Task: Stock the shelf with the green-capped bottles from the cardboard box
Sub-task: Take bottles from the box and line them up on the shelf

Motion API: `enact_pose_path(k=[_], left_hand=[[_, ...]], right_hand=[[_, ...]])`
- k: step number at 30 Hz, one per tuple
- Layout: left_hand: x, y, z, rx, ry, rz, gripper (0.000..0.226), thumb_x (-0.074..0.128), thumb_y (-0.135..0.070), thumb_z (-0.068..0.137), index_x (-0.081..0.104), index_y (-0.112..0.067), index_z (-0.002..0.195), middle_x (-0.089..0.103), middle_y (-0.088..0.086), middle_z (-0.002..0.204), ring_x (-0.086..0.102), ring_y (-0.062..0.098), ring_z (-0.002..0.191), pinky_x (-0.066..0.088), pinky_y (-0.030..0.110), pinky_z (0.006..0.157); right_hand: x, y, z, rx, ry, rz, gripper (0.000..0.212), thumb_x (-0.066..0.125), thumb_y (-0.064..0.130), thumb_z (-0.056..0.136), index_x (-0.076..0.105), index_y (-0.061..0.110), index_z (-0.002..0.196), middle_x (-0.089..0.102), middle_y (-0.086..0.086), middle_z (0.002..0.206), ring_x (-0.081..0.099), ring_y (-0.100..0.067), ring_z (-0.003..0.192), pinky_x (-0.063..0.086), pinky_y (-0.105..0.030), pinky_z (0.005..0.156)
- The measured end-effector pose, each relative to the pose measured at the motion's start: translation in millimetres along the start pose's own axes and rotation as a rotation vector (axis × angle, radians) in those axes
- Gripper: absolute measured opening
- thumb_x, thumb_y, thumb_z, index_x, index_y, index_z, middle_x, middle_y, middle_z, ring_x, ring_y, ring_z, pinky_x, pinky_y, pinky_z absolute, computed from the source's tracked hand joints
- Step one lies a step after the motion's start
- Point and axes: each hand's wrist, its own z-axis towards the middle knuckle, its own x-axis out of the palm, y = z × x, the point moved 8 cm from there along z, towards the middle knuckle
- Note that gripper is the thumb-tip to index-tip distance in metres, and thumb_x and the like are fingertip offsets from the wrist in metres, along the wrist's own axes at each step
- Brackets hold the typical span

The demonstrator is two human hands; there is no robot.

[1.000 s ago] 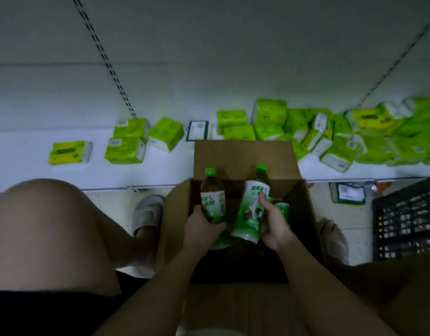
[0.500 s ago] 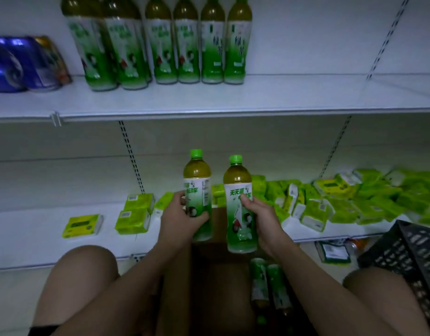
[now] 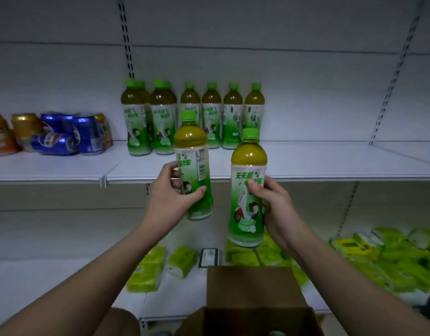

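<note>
My left hand [image 3: 171,194] grips a green-capped tea bottle [image 3: 194,151] upright in front of the white shelf [image 3: 330,163]. A second green-capped bottle [image 3: 248,204] is gripped by my right hand [image 3: 273,202], slightly lower and to the right. Both are raised near the shelf's front edge. Several matching bottles [image 3: 192,117] stand in a row at the back of that shelf. The open cardboard box [image 3: 252,294] sits below, between my arms; its inside is mostly hidden.
Drink cans [image 3: 63,134], orange and blue, stand and lie on the shelf's left part. Green tissue packs [image 3: 390,258] are piled on the lower shelf, with more packs [image 3: 148,272] to the left of the box.
Both hands have lifted their bottles out of the box and up to the level of the upper shelf. My view has tilted up from the box to the shelves.
</note>
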Motion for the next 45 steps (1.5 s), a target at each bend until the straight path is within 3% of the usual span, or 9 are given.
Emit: enact_pose_path(k=[2, 5, 10, 16, 22, 27, 31, 35, 45], left_hand=[[-11.2, -10.0, 19.3, 0.013, -0.046, -0.013, 0.068, 0.084, -0.024, 0.070, 0.049, -0.018, 0.129, 0.060, -0.013, 0.097, 0.060, -0.004, 0.081, 0.055, 0.025, 0.075], [-24.3, -18.5, 46.1, 0.017, -0.087, 0.004, 0.076, 0.083, -0.031, 0.070, 0.045, -0.016, 0.135, 0.060, -0.007, 0.107, 0.058, -0.003, 0.082, 0.049, 0.017, 0.068], [-31.9, -23.5, 76.8, 0.010, -0.121, -0.013, 0.075, 0.083, -0.030, 0.070, 0.045, -0.017, 0.134, 0.057, -0.008, 0.113, 0.057, -0.003, 0.084, 0.044, 0.011, 0.066], [-18.5, -5.9, 107.6, -0.041, -0.103, -0.016, 0.082, 0.088, -0.020, 0.063, 0.044, -0.017, 0.132, 0.059, 0.001, 0.124, 0.061, 0.020, 0.107, 0.053, 0.040, 0.095], [3.2, 17.8, 138.2, -0.055, -0.042, -0.021, 0.080, 0.084, -0.018, 0.070, 0.041, -0.019, 0.138, 0.056, 0.000, 0.128, 0.059, 0.020, 0.113, 0.050, 0.038, 0.098], [15.2, 32.6, 164.3, 0.001, -0.139, 0.178, 0.081, 0.081, -0.032, 0.073, 0.040, -0.019, 0.142, 0.050, 0.002, 0.138, 0.048, 0.023, 0.128, 0.043, 0.046, 0.107], [26.7, 38.5, 179.8, 0.025, -0.185, 0.314, 0.070, 0.076, -0.036, 0.076, 0.044, -0.019, 0.135, 0.056, 0.003, 0.130, 0.052, 0.023, 0.122, 0.046, 0.042, 0.102], [37.9, 44.6, 197.8, 0.001, -0.162, 0.409, 0.061, 0.073, -0.036, 0.080, 0.047, -0.016, 0.130, 0.060, 0.004, 0.122, 0.057, 0.026, 0.114, 0.049, 0.044, 0.096], [47.6, 48.9, 210.8, -0.008, -0.166, 0.484, 0.058, 0.071, -0.034, 0.082, 0.046, -0.014, 0.130, 0.059, 0.006, 0.123, 0.056, 0.027, 0.116, 0.047, 0.042, 0.096]], right_hand=[[10.6, 19.7, 12.9, -0.031, -0.018, 0.003, 0.053, 0.075, 0.028, 0.065, 0.063, 0.010, 0.113, 0.074, -0.012, 0.106, 0.072, -0.028, 0.096, 0.057, -0.043, 0.083], [23.0, 45.3, 35.8, -0.086, -0.030, -0.011, 0.036, 0.073, 0.019, 0.079, 0.062, 0.016, 0.114, 0.073, -0.007, 0.107, 0.072, -0.023, 0.096, 0.057, -0.046, 0.087], [35.7, 72.5, 75.6, -0.204, -0.053, -0.138, 0.057, 0.078, 0.026, 0.077, 0.053, 0.030, 0.127, 0.069, 0.001, 0.114, 0.067, -0.019, 0.108, 0.052, -0.052, 0.096], [51.0, 70.4, 108.3, -0.242, -0.034, -0.247, 0.068, 0.078, 0.022, 0.077, 0.045, 0.036, 0.134, 0.063, 0.005, 0.124, 0.059, -0.016, 0.116, 0.048, -0.047, 0.103], [60.1, 56.3, 143.0, -0.252, -0.041, -0.290, 0.069, 0.074, 0.026, 0.082, 0.039, 0.035, 0.141, 0.060, 0.006, 0.132, 0.056, -0.015, 0.121, 0.045, -0.044, 0.106], [67.0, 51.5, 175.2, -0.276, -0.059, -0.396, 0.063, 0.067, 0.031, 0.088, 0.039, 0.036, 0.144, 0.055, 0.007, 0.139, 0.050, -0.013, 0.126, 0.044, -0.038, 0.103], [74.7, 46.9, 198.8, -0.282, -0.046, -0.410, 0.057, 0.065, 0.028, 0.090, 0.041, 0.035, 0.141, 0.056, 0.013, 0.130, 0.049, -0.008, 0.119, 0.042, -0.033, 0.100], [78.4, 39.2, 222.6, -0.298, -0.073, -0.445, 0.053, 0.065, 0.028, 0.090, 0.046, 0.033, 0.139, 0.059, 0.007, 0.134, 0.053, -0.017, 0.126, 0.044, -0.048, 0.107], [81.2, 28.4, 257.4, -0.328, -0.134, -0.502, 0.055, 0.066, 0.037, 0.086, 0.045, 0.033, 0.137, 0.052, -0.001, 0.141, 0.050, -0.023, 0.130, 0.042, -0.054, 0.107]])
